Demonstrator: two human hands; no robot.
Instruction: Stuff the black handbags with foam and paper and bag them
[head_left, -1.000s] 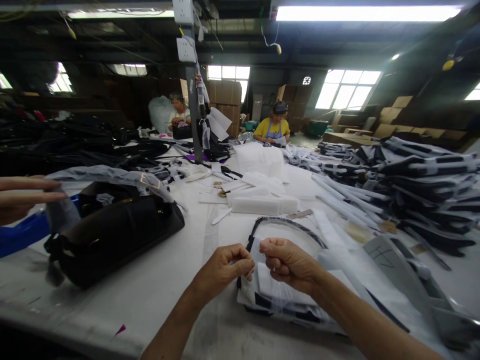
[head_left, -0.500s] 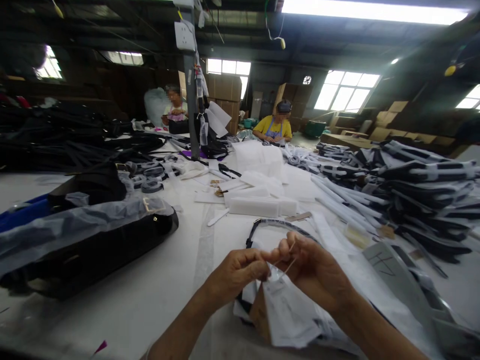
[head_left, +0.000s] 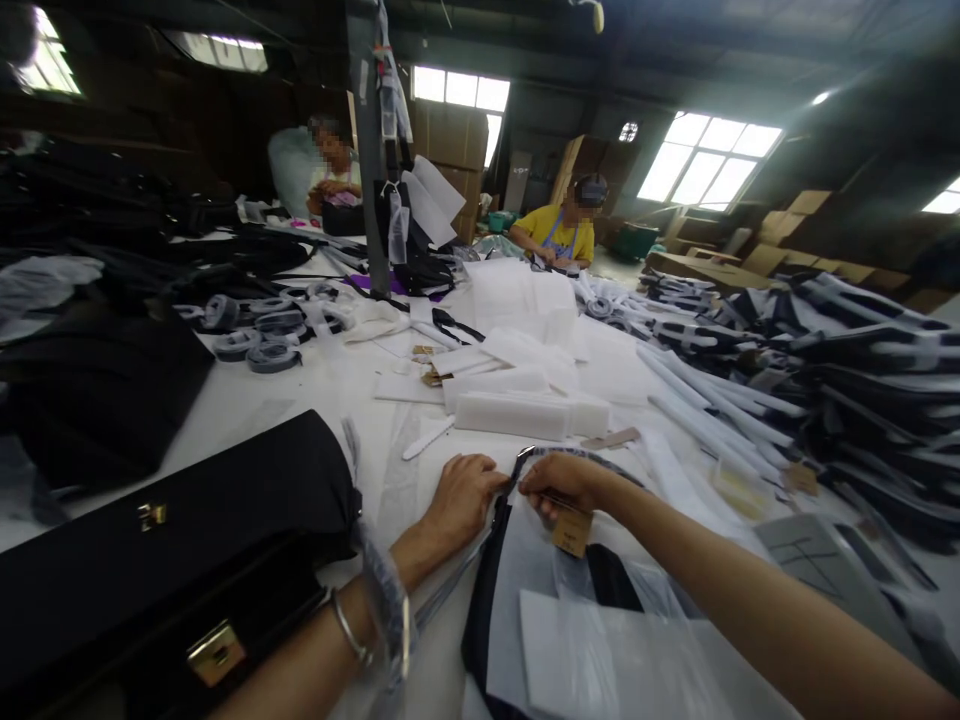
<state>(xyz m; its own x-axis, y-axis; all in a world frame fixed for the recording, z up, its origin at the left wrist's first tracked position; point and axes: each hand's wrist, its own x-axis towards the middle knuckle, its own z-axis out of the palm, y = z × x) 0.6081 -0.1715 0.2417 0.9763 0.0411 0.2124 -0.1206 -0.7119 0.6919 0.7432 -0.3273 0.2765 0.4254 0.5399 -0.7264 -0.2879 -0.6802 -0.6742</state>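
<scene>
A dark bag (head_left: 480, 625), partly covered with white sheets and clear film, lies in front of me. My left hand (head_left: 469, 492) is at its upper left edge, fingers closed at the strap (head_left: 498, 515) below a shiny metal buckle (head_left: 524, 456). My right hand (head_left: 564, 484) pinches by the same spot, its fingertips close to those of the left. A brown cardboard hang tag (head_left: 571, 532) hangs beneath the right fingers; its string is mostly hidden by the hand. On the bag rests a white foam sheet (head_left: 592, 640).
To the left lies a black bag (head_left: 247, 480) with gold locks, next to my left forearm. White foam pieces (head_left: 512, 414) and wrapped strap rolls (head_left: 274, 355) spread beyond. Wrapped bag parts (head_left: 877, 370) are stacked at right. Two people sit farther back, by a post (head_left: 367, 150).
My hands have parted from the string between them and moved to the bag's strap and buckle. The brown tag now hangs under my right hand. At left, a black bag with gold locks shows nearer.
</scene>
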